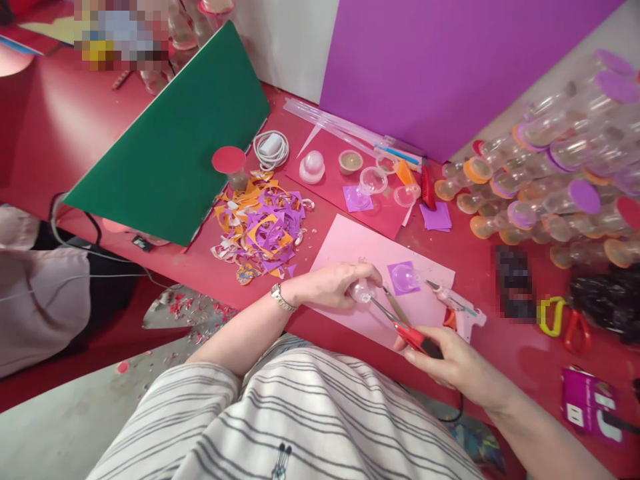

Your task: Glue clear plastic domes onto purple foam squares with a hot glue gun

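Observation:
My left hand [345,283] is closed around a small clear plastic cup [363,291] above the pink sheet [340,253]. In my right hand [445,360] is a red-and-black handled tool [413,339] with a slim metal shaft, whose tip meets the cup or lies just in front of it. A brownish strip [396,307] shows beside the shaft; I cannot tell whether it belongs to the tool. Right of the cup, another clear cup [403,276] rests on a purple square [413,288]. A white glue gun [463,310] lies at the sheet's right edge.
Purple and orange paper scraps [273,227] are heaped at left, near a green board [175,140]. Clear cups [373,180], glue sticks [330,123] and purple squares [437,216] lie behind. Stacked clear pieces [545,180] fill the right, above red-handled scissors [579,331].

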